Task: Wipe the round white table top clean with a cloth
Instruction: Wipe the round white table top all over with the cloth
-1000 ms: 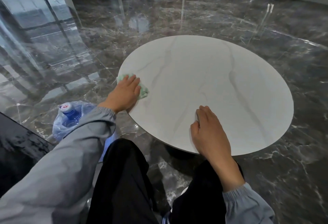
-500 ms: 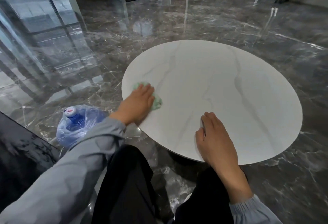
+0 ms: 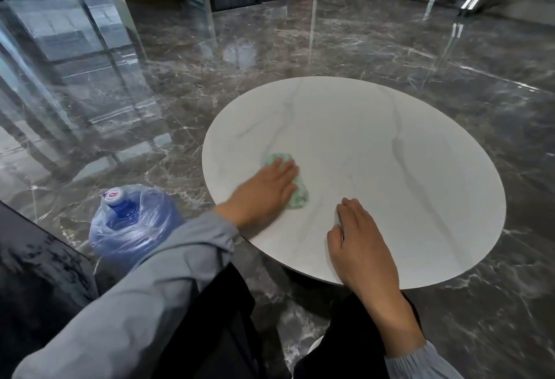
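The round white table top [image 3: 390, 150] with faint grey veins fills the right half of the head view. A crumpled pale green cloth [image 3: 295, 194] lies on its near left part. My left hand [image 3: 264, 189] presses flat on the cloth with straight fingers, covering most of it. My right hand [image 3: 360, 243] rests palm down on the table's near edge, fingers loosely bent, holding nothing.
A large blue water jug [image 3: 132, 222] wrapped in clear plastic stands on the dark marble floor [image 3: 180, 84] left of the table. A black surface [image 3: 30, 264] sits at the near left. My knees in black trousers are under the table's near edge.
My left hand has slid the cloth from the table's left rim inward to the right, toward my right hand. The right hand stays in place on the near edge.
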Demonstrator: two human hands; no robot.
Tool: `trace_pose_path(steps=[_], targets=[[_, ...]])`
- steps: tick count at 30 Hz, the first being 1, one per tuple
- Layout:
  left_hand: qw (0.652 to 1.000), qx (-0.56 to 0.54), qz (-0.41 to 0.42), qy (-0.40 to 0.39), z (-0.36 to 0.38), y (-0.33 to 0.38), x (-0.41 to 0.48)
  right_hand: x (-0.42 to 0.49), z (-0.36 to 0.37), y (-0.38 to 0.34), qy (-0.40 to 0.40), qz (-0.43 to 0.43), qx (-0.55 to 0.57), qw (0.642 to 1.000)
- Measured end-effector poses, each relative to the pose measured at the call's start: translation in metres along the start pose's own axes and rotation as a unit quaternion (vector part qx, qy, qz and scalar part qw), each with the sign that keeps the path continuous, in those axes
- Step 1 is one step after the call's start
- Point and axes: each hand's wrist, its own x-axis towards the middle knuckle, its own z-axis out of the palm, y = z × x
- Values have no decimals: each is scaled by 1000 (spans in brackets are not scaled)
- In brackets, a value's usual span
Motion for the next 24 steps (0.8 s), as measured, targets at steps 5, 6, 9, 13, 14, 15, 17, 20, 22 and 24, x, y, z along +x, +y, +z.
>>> trace_pose_path(steps=[5,6,9,13,14,15,17,20,22,24], targets=[[995,41,-96,0,-21,-58,25,-2,-2,-1,0,2,4,1000],[995,38,-91,-4,-23,-46,29,-2,-1,-1,0,4,4,1000],[1000,9,-21,-12,-14,21,32,-2,-1,-2,5,8,2,1000],[996,1,80,-31,17,75,21,-2,-8,-4,12,31,40,999],[996,-15,76,-34,17,69,20,-2,-8,-4,12,31,44,998],[997,-26,68,-33,15,53,20,-2,-8,-3,10,26,42,999],[998,1,57,-12,6,13,22,-1,-5,0,9,17,35,999],[998,26,-55,-5,-13,-61,28,-1,-3,-1,7,25,36,999],[994,33,-104,0,-27,-91,34,-1,-3,-1,11,26,36,999],[993,39,-111,-6,-38,-92,42,-1,-3,-1,9,26,36,999]])
